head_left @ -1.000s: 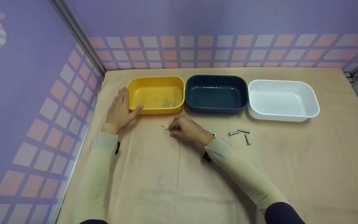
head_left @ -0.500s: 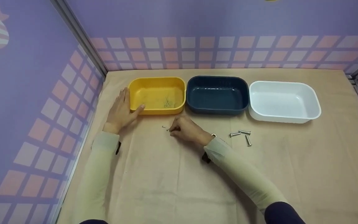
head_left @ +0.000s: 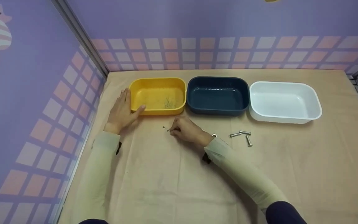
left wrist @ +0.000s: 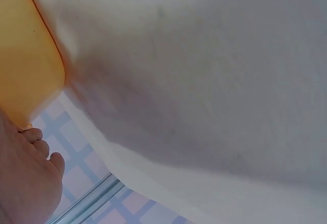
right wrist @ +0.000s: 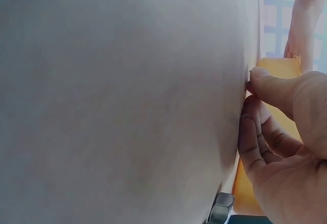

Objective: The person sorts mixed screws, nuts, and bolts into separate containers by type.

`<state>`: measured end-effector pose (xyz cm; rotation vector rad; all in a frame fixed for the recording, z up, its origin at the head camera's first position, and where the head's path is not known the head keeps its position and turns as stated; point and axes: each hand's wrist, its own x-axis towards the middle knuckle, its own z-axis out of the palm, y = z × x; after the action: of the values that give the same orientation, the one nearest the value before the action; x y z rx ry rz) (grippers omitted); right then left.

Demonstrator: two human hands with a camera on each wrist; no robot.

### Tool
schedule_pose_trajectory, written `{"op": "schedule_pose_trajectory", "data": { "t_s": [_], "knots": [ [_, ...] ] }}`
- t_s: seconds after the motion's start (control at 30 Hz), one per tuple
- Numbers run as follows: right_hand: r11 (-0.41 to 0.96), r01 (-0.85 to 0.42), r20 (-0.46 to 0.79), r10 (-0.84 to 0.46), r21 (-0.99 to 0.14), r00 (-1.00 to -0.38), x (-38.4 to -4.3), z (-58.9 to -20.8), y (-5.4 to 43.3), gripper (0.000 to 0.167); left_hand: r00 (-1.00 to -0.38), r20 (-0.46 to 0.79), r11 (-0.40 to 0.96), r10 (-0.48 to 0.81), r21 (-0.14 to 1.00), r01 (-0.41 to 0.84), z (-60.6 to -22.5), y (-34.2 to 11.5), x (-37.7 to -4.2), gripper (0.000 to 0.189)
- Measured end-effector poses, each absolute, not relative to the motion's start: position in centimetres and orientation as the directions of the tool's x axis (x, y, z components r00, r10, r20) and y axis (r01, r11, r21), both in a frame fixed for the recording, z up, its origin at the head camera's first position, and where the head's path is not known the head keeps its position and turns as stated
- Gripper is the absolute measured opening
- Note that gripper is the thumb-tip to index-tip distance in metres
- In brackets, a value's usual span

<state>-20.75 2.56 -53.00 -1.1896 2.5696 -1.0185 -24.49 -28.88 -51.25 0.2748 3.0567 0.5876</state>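
My left hand (head_left: pixel 121 109) lies along the left end of a yellow tray (head_left: pixel 158 112), its thumb on the front rim. Several small thin screws (head_left: pixel 168 104) lie inside that tray at its right. In front of it, the thumb and bent fingers of my right hand (head_left: pixel 186 129) come down at the cloth. Two tiny screws (head_left: pixel 166 128) lie right at these fingertips. From the right wrist view, a narrow gap shows between thumb (right wrist: pixel 276 88) and index finger, with a dark speck there. I cannot tell whether a screw is pinched.
A dark blue tray (head_left: pixel 218 112) and a white tray (head_left: pixel 284 119) continue the row to the right. Several thick bolts (head_left: pixel 243 135) lie before them on the beige cloth. A metal nut (head_left: pixel 214 135) sits beside my right wrist. Patterned panels stand behind and at the left.
The head view has shifted slightly. Both hands keep nearly the same places, the left against the yellow tray and the right at the tiny screws.
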Motion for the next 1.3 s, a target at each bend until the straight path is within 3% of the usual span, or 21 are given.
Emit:
{"op": "schedule_pose_trajectory", "data": {
  "t_s": [0.53,0.9,1.3],
  "knots": [
    [0.442,-0.505,0.136,-0.638,-0.742,-0.758,-21.1,-51.1,2.3,0.017,-0.983,0.019,0.917,0.183,0.357,0.178,-50.9,-28.8,-24.5,0.108],
    [0.419,-0.452,0.14,-0.592,-0.787,-0.794,-22.3,-48.7,2.1,0.017,-0.982,0.012,0.925,0.189,0.332,0.182,-51.0,-29.0,-24.8,0.091],
    [0.42,-0.48,0.188,-0.57,-0.77,-0.8,-24.1,-46.9,1.1,0.017,-0.981,0.022,0.93,0.19,0.316,0.187,-50.7,-28.7,-24.8,0.09]
  ]
}}
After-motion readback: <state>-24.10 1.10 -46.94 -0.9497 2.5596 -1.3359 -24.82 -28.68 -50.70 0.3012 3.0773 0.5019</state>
